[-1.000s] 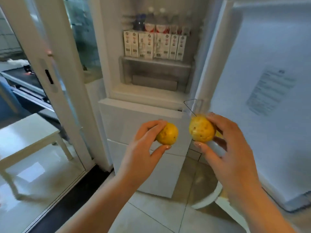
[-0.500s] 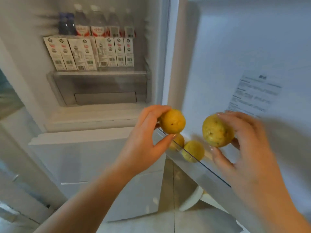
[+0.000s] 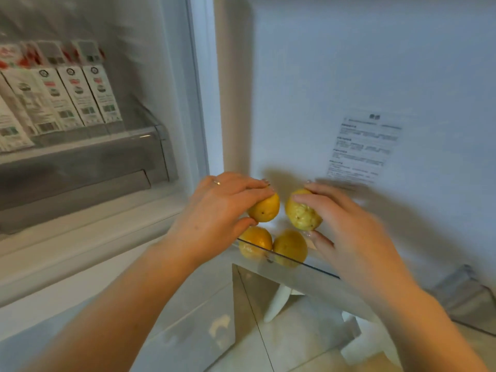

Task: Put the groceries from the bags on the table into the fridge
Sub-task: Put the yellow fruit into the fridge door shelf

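My left hand (image 3: 214,208) grips a round yellow fruit (image 3: 264,209) from above. A paler, speckled yellow fruit (image 3: 302,214) is held in my right hand (image 3: 346,232). Both hang just over the clear door shelf (image 3: 316,267) of the open fridge door (image 3: 349,76). Two more yellow fruits lie in that shelf, one at the left (image 3: 253,241) and one beside it (image 3: 290,247), directly below the held ones.
Inside the fridge at the left, a row of milk cartons (image 3: 75,98) stands on a shelf above a grey drawer (image 3: 80,173). A paper label (image 3: 362,149) is stuck on the door's inner wall. Tiled floor (image 3: 281,339) shows below the door shelf.
Both hands have moved forward and down with their fruits, from in front of the fridge to right over the door shelf. The view has closed in on the door.
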Demonstrator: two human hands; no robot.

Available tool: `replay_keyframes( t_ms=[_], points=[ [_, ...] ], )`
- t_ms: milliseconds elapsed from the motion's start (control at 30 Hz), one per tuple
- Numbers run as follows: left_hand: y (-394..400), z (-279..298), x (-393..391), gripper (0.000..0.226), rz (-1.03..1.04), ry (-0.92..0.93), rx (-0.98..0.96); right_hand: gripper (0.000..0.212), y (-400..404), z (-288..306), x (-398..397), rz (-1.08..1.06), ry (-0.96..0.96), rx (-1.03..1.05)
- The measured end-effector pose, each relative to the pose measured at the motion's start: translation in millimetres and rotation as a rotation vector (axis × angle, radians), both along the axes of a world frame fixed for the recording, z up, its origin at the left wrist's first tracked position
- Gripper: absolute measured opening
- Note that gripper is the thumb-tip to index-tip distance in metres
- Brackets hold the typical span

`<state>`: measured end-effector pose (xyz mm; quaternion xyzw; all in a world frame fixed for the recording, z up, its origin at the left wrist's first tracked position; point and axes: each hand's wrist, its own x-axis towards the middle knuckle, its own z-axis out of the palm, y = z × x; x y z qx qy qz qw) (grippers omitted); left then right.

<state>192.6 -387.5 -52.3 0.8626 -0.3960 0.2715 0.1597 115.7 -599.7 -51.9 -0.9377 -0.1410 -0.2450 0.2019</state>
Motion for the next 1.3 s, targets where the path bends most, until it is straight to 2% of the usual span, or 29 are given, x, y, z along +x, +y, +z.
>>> replay_keyframes(
  t_ms=[167,333,433,567,667,1033,1167,1300],
  points=[
    [4,-4,11,0.063,-0.078,-0.061,0.102,0.055,9,-13,6,-0.029,0.091,0.049],
    [9,-3,22,0.06,-0.115,-0.01,0.116,0.054,13,-8,11,-0.057,0.179,0.022],
    [10,-3,25,0.048,-0.134,0.07,0.106,0.05,19,-7,12,-0.097,0.189,0.007],
    [15,-9,30,0.036,-0.132,0.032,0.12,0.045,25,-11,16,-0.091,0.168,0.051],
    [16,-10,28,0.029,-0.124,0.009,0.116,0.045,30,-12,19,-0.09,0.146,-0.012],
    [15,-13,21,0.03,-0.145,0.053,0.09,0.04,34,-9,20,-0.13,0.127,-0.064],
    [16,-11,14,0.034,-0.15,0.104,0.021,0.042,32,-8,11,-0.163,0.06,-0.073],
    [9,-10,0,0.033,-0.167,0.032,-0.081,0.044,30,-8,-8,-0.225,0.013,-0.044]
  ],
)
